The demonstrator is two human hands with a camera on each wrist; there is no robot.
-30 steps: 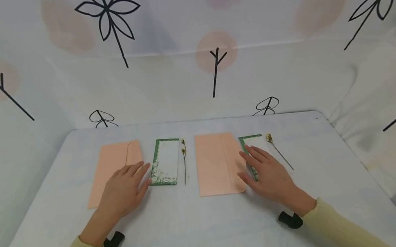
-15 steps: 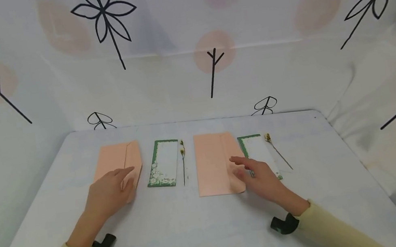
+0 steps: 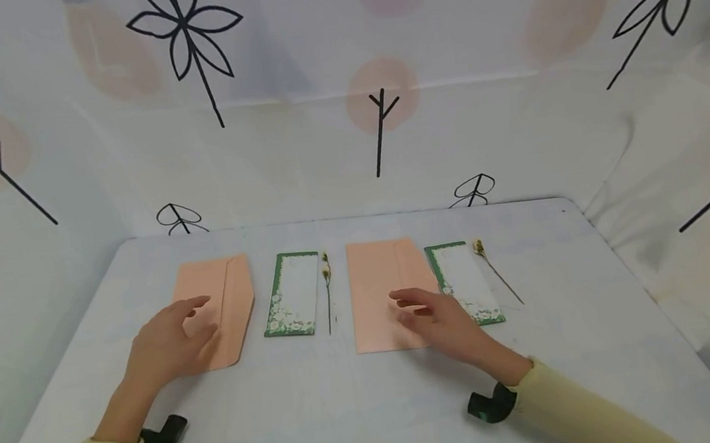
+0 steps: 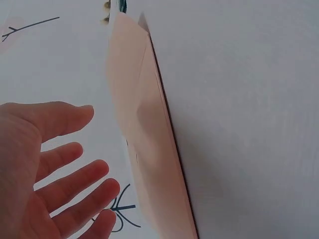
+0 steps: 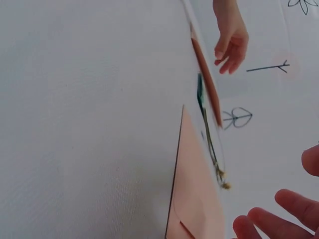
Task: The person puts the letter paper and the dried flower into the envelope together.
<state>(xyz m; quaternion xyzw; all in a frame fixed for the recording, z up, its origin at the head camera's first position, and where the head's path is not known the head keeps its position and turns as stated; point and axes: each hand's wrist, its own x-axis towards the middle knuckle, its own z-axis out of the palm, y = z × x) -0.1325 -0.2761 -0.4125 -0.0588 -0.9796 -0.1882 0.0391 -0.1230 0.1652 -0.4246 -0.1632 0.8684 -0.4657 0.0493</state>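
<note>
Hovering hands (image 3: 164,345) (image 3: 442,323) above smooth, oblong peach paper envelopes (image 3: 235,301) (image 3: 369,275)

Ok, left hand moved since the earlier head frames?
Yes: in the head view, the left hand has shifted left, away from the left green-edged card.

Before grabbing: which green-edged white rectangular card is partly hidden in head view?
The right card, its lower left edge behind the right hand; the left card shows whole.
</note>
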